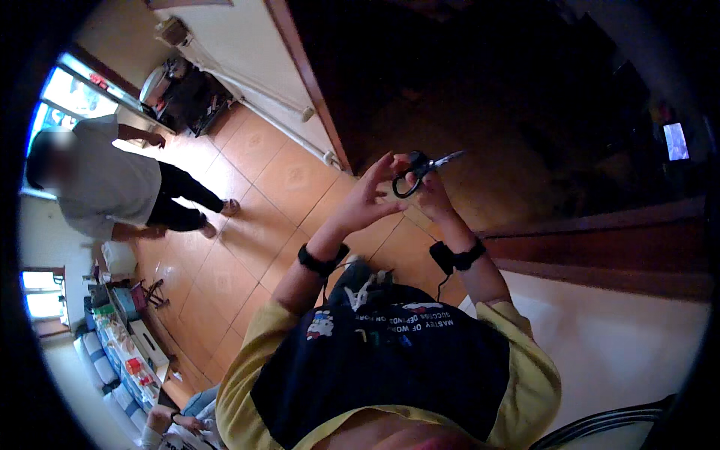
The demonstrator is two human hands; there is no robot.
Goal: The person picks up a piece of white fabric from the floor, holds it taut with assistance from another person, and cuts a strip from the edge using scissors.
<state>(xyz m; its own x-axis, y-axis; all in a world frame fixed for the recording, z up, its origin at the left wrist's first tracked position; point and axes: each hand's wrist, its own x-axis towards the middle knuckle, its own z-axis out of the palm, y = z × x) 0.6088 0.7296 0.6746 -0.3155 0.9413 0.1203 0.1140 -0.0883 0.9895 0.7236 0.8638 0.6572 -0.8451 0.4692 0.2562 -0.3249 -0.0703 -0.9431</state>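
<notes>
A pair of scissors with black handles (406,184) is in my right hand (432,197), in front of my body. The metal blades point up and to the right, away from my fingers. My left hand (365,197) is just left of the handle loops, with thumb and fingers spread apart. Its fingertips come close to the handles; whether they touch is hard to tell. Each wrist wears a black strap, the left strap (322,260) and the right strap (462,256), with thin cables running down.
A person in a white shirt (112,174) stands on the tiled floor (275,225) at left. Another person's arm (180,419) shows at lower left, beside a cluttered low table (160,376). A doorway with a wooden frame (315,90) leads into a dark room holding a lit screen (676,142).
</notes>
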